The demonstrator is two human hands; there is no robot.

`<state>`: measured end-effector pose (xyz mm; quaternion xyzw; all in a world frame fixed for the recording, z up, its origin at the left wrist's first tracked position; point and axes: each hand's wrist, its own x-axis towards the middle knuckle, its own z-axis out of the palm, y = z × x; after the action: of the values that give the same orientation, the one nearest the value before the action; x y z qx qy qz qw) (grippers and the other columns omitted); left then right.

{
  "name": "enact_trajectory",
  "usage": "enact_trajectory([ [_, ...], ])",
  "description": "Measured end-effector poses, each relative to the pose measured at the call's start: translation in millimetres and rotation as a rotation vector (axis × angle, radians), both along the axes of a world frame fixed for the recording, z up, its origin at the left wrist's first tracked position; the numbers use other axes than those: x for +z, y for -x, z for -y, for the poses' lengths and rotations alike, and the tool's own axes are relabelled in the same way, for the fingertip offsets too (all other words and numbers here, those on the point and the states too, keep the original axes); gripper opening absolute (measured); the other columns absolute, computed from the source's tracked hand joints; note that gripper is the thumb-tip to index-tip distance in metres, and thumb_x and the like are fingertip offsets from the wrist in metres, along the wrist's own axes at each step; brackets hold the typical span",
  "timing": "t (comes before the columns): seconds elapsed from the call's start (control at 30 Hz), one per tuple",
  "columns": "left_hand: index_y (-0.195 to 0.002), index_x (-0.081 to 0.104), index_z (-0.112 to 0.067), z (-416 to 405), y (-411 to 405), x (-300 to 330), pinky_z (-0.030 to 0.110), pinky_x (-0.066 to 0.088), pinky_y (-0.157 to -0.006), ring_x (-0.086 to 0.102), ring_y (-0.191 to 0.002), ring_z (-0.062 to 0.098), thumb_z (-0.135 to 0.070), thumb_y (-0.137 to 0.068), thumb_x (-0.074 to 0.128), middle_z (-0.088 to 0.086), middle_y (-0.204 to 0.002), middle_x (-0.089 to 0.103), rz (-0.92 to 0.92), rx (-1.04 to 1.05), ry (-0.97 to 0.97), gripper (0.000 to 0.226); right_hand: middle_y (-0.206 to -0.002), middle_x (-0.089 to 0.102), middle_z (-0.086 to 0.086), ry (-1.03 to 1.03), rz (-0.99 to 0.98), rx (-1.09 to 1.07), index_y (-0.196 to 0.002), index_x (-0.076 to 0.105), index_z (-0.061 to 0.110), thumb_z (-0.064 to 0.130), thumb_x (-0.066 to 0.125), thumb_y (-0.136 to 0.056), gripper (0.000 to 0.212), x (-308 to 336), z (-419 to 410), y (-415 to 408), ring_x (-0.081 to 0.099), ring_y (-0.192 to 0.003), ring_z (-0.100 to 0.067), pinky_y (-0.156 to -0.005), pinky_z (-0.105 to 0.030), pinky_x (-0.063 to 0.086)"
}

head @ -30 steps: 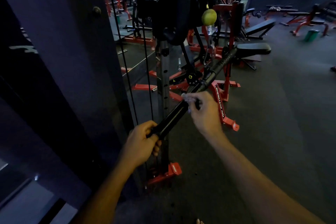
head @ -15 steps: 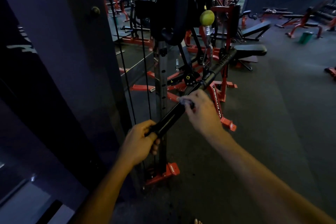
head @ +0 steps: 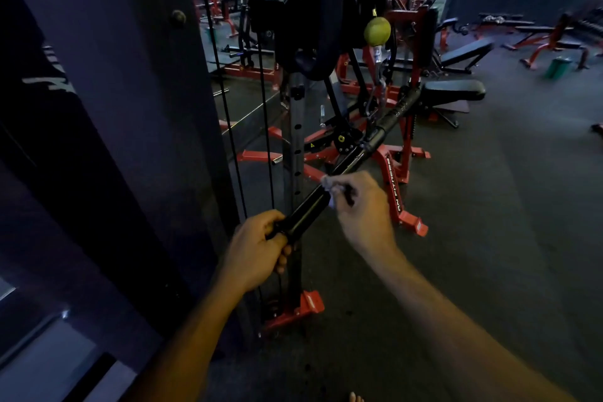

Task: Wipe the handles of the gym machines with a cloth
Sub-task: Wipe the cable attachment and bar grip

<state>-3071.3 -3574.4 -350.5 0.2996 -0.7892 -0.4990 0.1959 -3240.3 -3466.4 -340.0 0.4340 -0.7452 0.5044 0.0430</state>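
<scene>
A long black bar handle (head: 350,166) is slanting up and away between the hands, hanging from a cable clip under a yellow-green ball (head: 377,30). The left hand (head: 257,250) is gripping its near end with fingers curled round it. Just beyond, the right hand (head: 362,206) is pinching a small pale cloth (head: 331,188) against the bar's middle. Past both hands, red machine frames (head: 396,192) are standing on the dark floor (head: 489,222).
</scene>
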Motion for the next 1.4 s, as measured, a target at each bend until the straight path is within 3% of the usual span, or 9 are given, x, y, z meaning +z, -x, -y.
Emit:
enact_trajectory([
  [0.3,-0.084,0.07,-0.024,8,0,-3,0.036,0.046,-0.06,0.065,-0.068,0.017,-0.005,-0.097,0.06,0.001,-0.075,0.069,0.052,-0.004,0.166,0.025,-0.102,0.052,0.005,0.002,-0.101,0.189,-0.113,0.071,0.011,0.008,0.068,-0.094,0.019,-25,-10,-67,0.051,-0.095,0.008,-0.084,-0.004,0.039],
  [0.43,-0.086,0.073,-0.024,5,-2,-1,0.04,0.052,-0.055,0.064,-0.057,0.024,-0.004,-0.101,0.055,0.003,-0.066,0.067,-0.012,-0.036,-0.034,0.031,-0.106,0.058,0.005,0.01,-0.206,0.229,-0.113,0.071,0.018,0.007,0.069,-0.091,0.024,-9,-18,-36,0.055,-0.099,0.002,-0.088,-0.01,0.046],
  [0.63,-0.095,0.071,-0.013,8,-2,5,0.032,0.047,-0.048,0.057,-0.053,0.017,0.001,-0.102,0.049,0.003,-0.063,0.061,0.008,-0.044,-0.215,0.028,-0.117,0.056,0.005,0.019,-0.23,-0.166,-0.113,0.068,0.018,0.011,0.063,-0.095,0.02,13,-4,69,0.052,-0.104,0.001,-0.098,-0.017,0.047],
  [0.77,-0.1,0.07,-0.008,7,-4,6,0.031,0.046,-0.048,0.055,-0.054,0.017,0.0,-0.102,0.047,0.002,-0.063,0.06,0.026,-0.078,-0.291,0.024,-0.12,0.058,0.003,0.029,-0.258,-0.098,-0.112,0.068,0.014,0.01,0.061,-0.096,0.018,-9,8,55,0.055,-0.113,-0.005,-0.102,-0.033,0.05],
  [0.9,-0.103,0.069,-0.007,10,-6,3,0.028,0.042,-0.046,0.052,-0.051,0.015,0.001,-0.102,0.042,0.001,-0.061,0.057,0.013,-0.078,-0.383,0.028,-0.118,0.061,-0.002,0.13,-0.303,0.068,-0.111,0.069,0.01,0.002,0.065,-0.093,0.021,-22,8,-8,0.056,-0.114,-0.004,-0.103,-0.017,0.044],
  [1.1,-0.088,0.064,-0.012,9,-13,-2,0.025,0.032,-0.044,0.042,-0.049,0.013,-0.011,-0.104,0.04,0.004,-0.063,0.047,-0.018,-0.113,-0.56,0.029,-0.117,0.065,-0.01,0.131,-0.401,0.368,-0.116,0.071,0.003,0.003,0.064,-0.094,0.023,-36,-2,-55,0.063,-0.113,-0.018,-0.102,-0.026,0.05],
  [1.23,-0.102,0.066,-0.001,16,-16,-8,0.021,0.027,-0.037,0.037,-0.045,0.011,-0.006,-0.099,0.036,0.003,-0.06,0.043,-0.077,-0.129,-0.736,0.03,-0.118,0.065,-0.007,0.08,-0.519,0.254,-0.116,0.071,0.008,0.004,0.068,-0.091,0.026,-25,-3,6,0.063,-0.112,-0.015,-0.102,-0.031,0.052],
  [1.33,-0.106,0.064,0.001,19,-15,-7,0.02,0.027,-0.036,0.037,-0.043,0.01,-0.007,-0.101,0.034,0.004,-0.06,0.042,-0.096,-0.158,-0.763,0.032,-0.12,0.061,-0.003,0.05,-0.458,0.085,-0.115,0.07,0.008,0.005,0.067,-0.09,0.025,-16,-1,53,0.058,-0.114,-0.008,-0.098,-0.039,0.054],
  [1.4,-0.107,0.064,0.0,19,-14,-7,0.02,0.027,-0.036,0.037,-0.044,0.01,-0.009,-0.102,0.034,0.004,-0.061,0.042,-0.096,-0.18,-0.765,0.032,-0.121,0.057,0.001,0.07,-0.397,0.029,-0.114,0.07,0.008,0.005,0.067,-0.09,0.024,-14,3,63,0.053,-0.115,0.0,-0.101,-0.036,0.052],
])
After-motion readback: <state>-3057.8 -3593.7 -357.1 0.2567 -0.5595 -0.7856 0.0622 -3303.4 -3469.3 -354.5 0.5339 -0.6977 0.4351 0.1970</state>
